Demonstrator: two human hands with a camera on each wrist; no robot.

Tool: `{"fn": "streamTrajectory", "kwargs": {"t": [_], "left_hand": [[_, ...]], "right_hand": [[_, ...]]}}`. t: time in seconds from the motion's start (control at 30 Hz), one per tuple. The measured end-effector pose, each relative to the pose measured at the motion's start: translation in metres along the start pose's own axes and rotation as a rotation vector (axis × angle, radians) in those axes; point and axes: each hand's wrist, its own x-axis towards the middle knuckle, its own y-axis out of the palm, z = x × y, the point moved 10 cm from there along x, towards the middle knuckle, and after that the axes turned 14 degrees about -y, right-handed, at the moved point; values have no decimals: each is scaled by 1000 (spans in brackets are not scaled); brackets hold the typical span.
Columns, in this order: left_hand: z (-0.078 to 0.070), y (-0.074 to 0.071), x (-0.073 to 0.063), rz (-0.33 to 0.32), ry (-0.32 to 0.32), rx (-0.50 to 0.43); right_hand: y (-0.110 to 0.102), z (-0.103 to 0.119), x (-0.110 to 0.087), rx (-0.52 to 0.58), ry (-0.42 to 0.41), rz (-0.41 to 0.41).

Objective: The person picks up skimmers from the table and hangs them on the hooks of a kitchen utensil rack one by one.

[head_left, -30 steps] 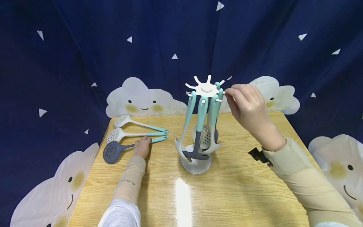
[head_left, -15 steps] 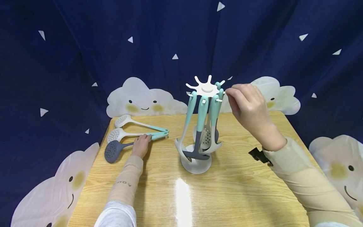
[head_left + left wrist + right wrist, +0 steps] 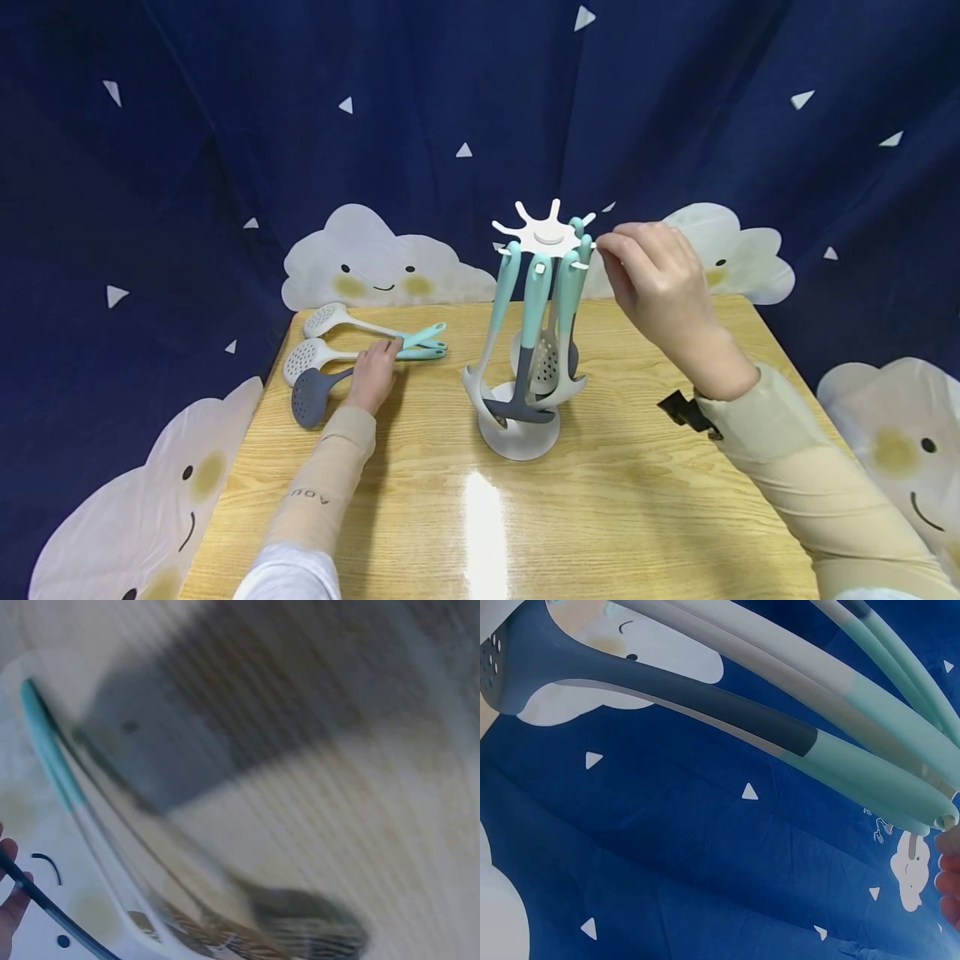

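Observation:
My left hand [image 3: 372,375] grips a dark grey skimmer [image 3: 309,400] with a turquoise handle. Its round perforated head points toward the left front and its handle end is raised over two pale grey skimmers, a nearer one [image 3: 300,358] and a farther one [image 3: 324,319]. In the left wrist view, fingers [image 3: 13,900] pinch the dark shaft. My right hand [image 3: 663,279] pinches the tip of one arm of a white rotating utensil rack [image 3: 547,237]. In the right wrist view, its fingertips [image 3: 949,844] meet the handle end of a hanging dark utensil [image 3: 705,697].
Several turquoise-handled utensils hang on the rack's front and right, including a dark-headed one [image 3: 519,408]. Bare rack arms point to the back and left. The round white base [image 3: 519,446] stands on a wooden table [image 3: 600,517]. A blue curtain [image 3: 450,67] hangs behind.
My left hand has lifted the dark skimmer's handle end and swung it away from me, over the other handles; its head has slid slightly right. The right hand has stayed put.

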Motion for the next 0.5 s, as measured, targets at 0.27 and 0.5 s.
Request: {"fn": "streamTrajectory", "kwargs": {"t": [0.27,0.5], "left_hand": [[-11,-20,5,-59,9,-67],[-24,-40,6,-105,23,-137]], "right_hand": [[0,0,0,6,-4,9],[0,1,1,11,-3,10]]}}
